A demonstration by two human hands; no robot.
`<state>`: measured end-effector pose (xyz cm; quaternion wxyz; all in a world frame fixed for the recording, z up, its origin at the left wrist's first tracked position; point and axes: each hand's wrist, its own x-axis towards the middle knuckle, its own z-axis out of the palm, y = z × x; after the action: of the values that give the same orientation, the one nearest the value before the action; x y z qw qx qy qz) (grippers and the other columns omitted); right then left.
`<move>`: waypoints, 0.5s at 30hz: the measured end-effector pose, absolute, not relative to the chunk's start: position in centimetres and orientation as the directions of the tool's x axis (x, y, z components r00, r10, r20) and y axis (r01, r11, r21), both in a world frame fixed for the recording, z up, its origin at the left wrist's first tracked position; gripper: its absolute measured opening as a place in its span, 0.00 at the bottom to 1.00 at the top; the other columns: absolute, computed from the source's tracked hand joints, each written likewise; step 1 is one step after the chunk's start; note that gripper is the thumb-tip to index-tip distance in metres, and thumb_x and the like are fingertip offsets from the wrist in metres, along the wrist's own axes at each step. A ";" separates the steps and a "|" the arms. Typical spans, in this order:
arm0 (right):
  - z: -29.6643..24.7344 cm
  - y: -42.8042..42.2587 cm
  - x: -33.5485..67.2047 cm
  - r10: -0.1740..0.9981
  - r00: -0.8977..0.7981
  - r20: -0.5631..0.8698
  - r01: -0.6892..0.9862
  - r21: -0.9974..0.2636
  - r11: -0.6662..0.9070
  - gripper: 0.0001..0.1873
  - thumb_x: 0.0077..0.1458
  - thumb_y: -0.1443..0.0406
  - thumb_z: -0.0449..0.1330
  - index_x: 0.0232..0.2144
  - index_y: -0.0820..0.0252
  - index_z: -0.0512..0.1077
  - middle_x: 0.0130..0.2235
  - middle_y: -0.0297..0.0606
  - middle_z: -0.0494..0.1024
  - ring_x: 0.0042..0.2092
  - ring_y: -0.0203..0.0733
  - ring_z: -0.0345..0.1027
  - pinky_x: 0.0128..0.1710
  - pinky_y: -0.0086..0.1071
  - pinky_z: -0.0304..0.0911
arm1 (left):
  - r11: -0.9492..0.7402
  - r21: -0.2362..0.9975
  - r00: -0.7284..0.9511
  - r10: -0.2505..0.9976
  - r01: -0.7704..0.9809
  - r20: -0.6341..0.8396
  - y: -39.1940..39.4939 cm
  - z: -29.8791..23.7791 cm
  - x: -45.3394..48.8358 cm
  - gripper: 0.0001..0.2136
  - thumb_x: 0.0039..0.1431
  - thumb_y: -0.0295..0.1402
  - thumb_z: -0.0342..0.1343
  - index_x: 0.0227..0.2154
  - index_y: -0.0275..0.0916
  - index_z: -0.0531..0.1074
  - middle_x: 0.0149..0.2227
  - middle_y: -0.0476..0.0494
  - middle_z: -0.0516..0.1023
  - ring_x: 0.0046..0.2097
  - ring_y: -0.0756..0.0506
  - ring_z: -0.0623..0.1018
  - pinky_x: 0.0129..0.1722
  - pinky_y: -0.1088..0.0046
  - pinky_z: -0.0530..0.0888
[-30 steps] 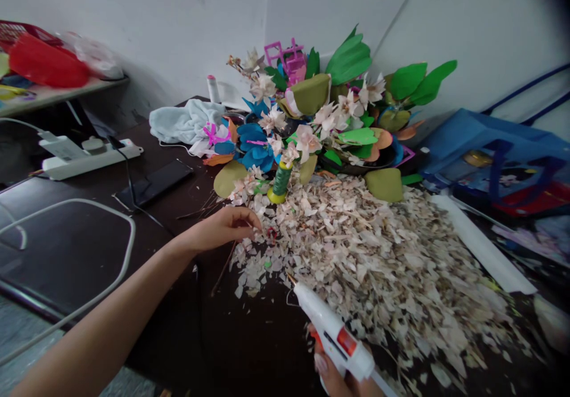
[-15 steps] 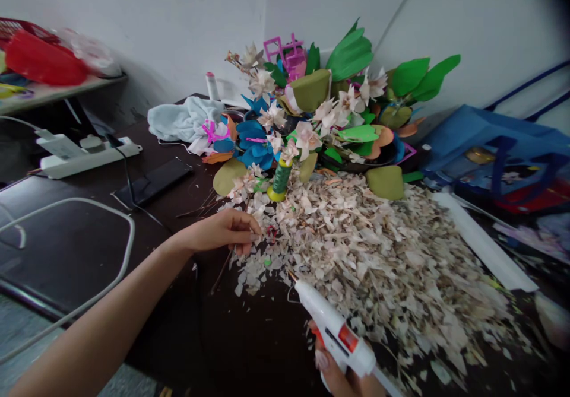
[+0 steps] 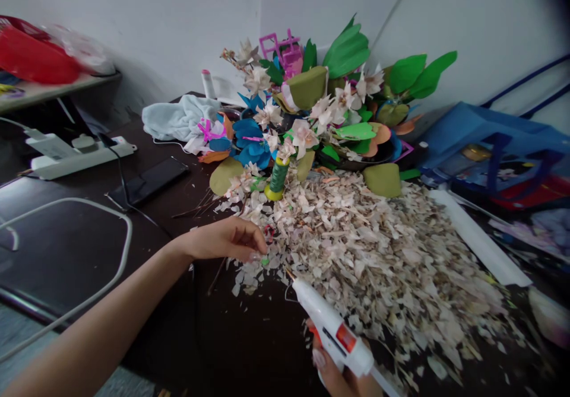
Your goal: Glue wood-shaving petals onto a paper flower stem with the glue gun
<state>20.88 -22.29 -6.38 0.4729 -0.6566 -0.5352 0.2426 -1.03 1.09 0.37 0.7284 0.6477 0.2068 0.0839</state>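
Note:
My right hand is wrapped around a white hot glue gun with an orange trigger. Its metal tip points up and left, toward the near edge of a heap of pale dried petals. Over the left edge of that heap, my left hand has thumb and fingertips drawn together in a pinch. What sits between them, if anything, is too small to make out. A small green scrap lies right by those fingertips. Behind the hand stands a spool of green thread on a yellow base.
Artificial flowers and leaves are piled at the back. To the left are a phone, a white power strip, a looping white cable and a pale cloth. A blue bag and a white strip lie right.
My left hand has moved slightly right and down, its fingertips now beside the green scrap. The glue gun stays almost where it was, still in my right hand.

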 end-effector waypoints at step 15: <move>-5.2 -22.2 21.4 0.946 0.217 0.239 0.640 -0.767 0.046 0.14 0.54 0.53 0.60 0.38 0.55 0.74 0.35 0.41 0.82 0.33 0.47 0.78 0.34 0.30 0.75 | 0.070 0.989 0.898 0.413 0.133 -0.150 0.6 -0.1 -0.2 0.07 0.58 0.33 0.59 0.37 0.35 0.74 0.33 0.47 0.75 0.34 0.53 0.72 0.35 0.79 0.68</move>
<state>21.43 -22.24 -5.15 0.4086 -0.6646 -0.5968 0.1874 -0.21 0.61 -0.15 0.7028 0.6747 0.2025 0.0995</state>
